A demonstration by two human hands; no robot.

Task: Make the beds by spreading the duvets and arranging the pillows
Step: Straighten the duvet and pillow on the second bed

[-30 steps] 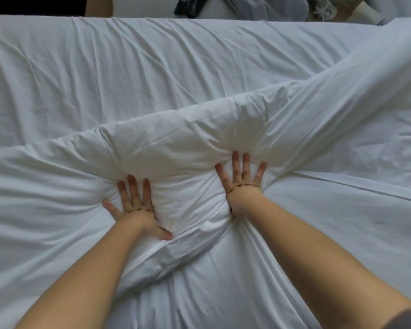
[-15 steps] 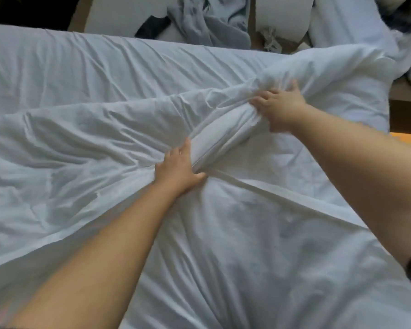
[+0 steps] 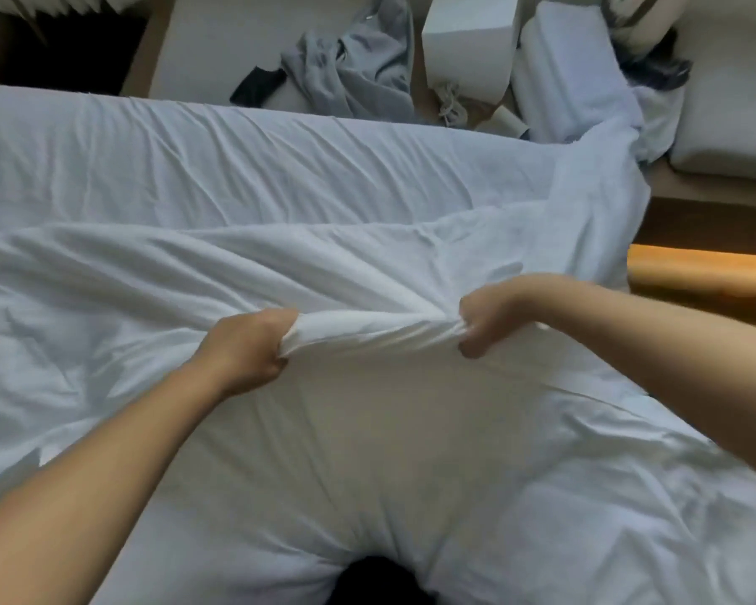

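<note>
Head view: left grip [image 3: 247,347] and right grip [image 3: 485,318] both clench a bunched fold of the duvet [image 3: 367,451], which lies mid-bed, ridge running 9 to 3 o'clock; likely held taut to pull it flat over the sheet [image 3: 236,159].

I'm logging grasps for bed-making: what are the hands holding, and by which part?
The left hand and right hand both grip the duvet by a bunched ridge of fabric stretched between them.

2 hands [image 3: 241,351] [image 3: 489,318] — 1 duvet [image 3: 389,451], 1 gry garment [image 3: 354,67], 1 wht box [image 3: 468,41], 1 beige cushion [image 3: 734,102]
</note>
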